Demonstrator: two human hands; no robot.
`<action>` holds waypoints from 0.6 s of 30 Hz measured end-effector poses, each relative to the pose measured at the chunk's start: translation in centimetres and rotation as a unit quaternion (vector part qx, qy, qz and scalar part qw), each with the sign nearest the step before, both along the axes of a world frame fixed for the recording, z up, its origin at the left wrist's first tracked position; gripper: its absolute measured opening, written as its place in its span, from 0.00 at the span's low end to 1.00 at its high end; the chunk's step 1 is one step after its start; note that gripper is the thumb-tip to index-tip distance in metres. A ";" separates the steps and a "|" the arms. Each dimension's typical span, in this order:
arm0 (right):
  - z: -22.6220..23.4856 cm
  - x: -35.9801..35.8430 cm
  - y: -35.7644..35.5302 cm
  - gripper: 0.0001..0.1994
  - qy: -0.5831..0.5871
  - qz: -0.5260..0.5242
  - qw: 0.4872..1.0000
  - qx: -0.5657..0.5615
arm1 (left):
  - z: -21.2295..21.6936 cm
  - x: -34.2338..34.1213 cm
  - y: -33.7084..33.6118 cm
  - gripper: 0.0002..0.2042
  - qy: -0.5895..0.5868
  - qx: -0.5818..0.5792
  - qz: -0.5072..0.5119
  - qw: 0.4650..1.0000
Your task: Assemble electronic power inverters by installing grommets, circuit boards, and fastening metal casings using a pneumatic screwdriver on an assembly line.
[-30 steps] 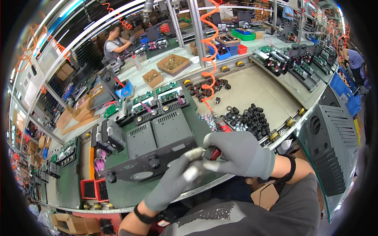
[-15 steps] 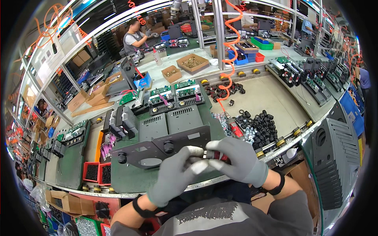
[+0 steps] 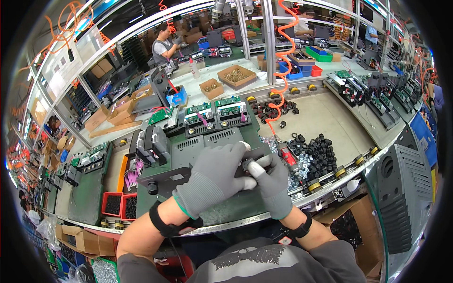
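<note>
My left hand (image 3: 217, 170), in a grey glove with white fingertips, curls at the right end of a dark grey metal panel (image 3: 165, 181). Its forefinger lies over the panel's upper edge, with the thumb bent in front. My right hand (image 3: 274, 181), gloved alike, pinches a small dark part (image 3: 246, 163) between thumb and fingers, close against the panel. Most of that part and the panel's middle are hidden by the gloves. A black round fitting (image 3: 152, 187) stands on the left panel face. Slotted grey housings (image 3: 188, 148) rise behind, with green circuit boards (image 3: 230, 104) beyond.
To the right lie a red power screwdriver (image 3: 288, 158), silver nuts (image 3: 298, 170) and a heap of black fittings (image 3: 321, 151). An orange coiled hose (image 3: 283, 52) hangs above. Red bins (image 3: 112, 206) of dark screws stand left. A co-worker (image 3: 163, 46) sits across the bench.
Both hands have shifted from in front of the panels up to the right-hand panel. My left hand now covers its black fitting. The red-and-dark piece between my fingers no longer shows plainly.
</note>
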State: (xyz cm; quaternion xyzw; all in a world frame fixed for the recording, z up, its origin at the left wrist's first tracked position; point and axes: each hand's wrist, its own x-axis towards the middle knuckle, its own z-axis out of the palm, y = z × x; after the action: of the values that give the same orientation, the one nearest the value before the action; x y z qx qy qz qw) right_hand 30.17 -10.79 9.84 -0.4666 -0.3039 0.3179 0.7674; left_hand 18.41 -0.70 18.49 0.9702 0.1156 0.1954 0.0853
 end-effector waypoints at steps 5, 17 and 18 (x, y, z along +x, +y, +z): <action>0.8 3.6 -0.9 0.13 -0.299 0.000 0.949 -0.099 | -1.0 0.1 0.1 0.25 0.006 0.024 0.045 0.999; 2.1 4.8 0.5 0.28 -0.490 -0.048 0.863 -0.115 | -1.9 0.4 0.3 0.18 -0.055 0.046 0.083 0.994; 2.0 4.7 0.8 0.27 -0.470 -0.046 0.872 -0.129 | -1.9 0.4 0.3 0.18 -0.060 0.036 0.089 0.994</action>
State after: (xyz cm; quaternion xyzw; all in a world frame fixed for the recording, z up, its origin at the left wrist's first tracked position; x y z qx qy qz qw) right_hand 34.84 -10.04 11.86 -0.6695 -0.5631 0.0617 0.4804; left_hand 18.84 -0.41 16.57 0.9449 0.1886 0.2644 0.0400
